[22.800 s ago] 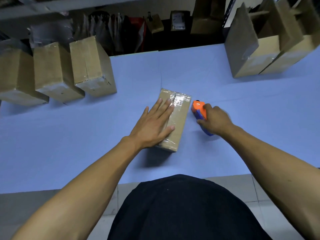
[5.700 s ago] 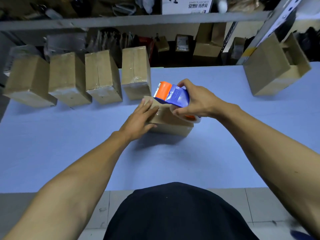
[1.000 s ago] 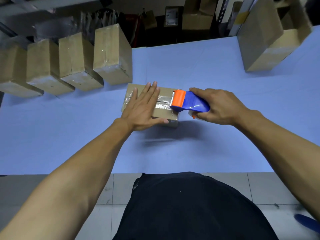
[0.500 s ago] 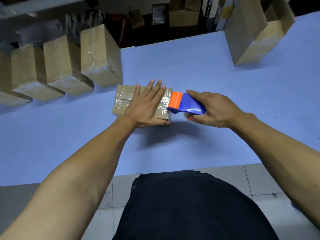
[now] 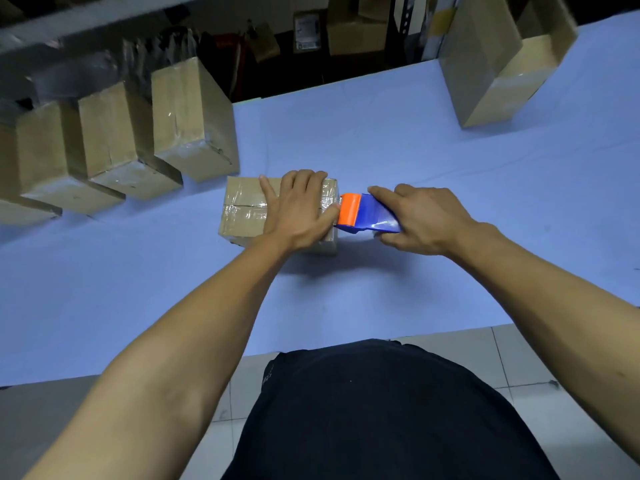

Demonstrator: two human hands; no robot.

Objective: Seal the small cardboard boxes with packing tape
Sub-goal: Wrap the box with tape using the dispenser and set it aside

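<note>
- While the left hand (image 5: 298,213) lies flat on top of the small cardboard box (image 5: 242,211), its fingers are straight and close together, reaching over the far edge, and the thumb presses down at the box's right end.
- The box sits on the blue table (image 5: 381,150), a little left of the middle, with glossy clear tape (image 5: 244,214) wrinkled along its top seam.
- The right hand (image 5: 424,220) grips the tape dispenser (image 5: 367,214), fingers curled over its blue body and thumb under it on the near side.
- The dispenser's orange front end touches the right end of the box, just beside the left thumb.
- 4 closed boxes (image 5: 188,116) show in a row at the far left of the table, each wrapped with tape; the leftmost is cut off by the edge of the view.
- 1 larger open carton (image 5: 491,57) stands at the far right, well apart from the hands.
- Beyond the table's far edge, dark shelving (image 5: 311,26) holds more cartons and blurred items.
- At the near edge, a black garment (image 5: 381,410) covers the person's torso above a tiled floor (image 5: 512,358).
</note>
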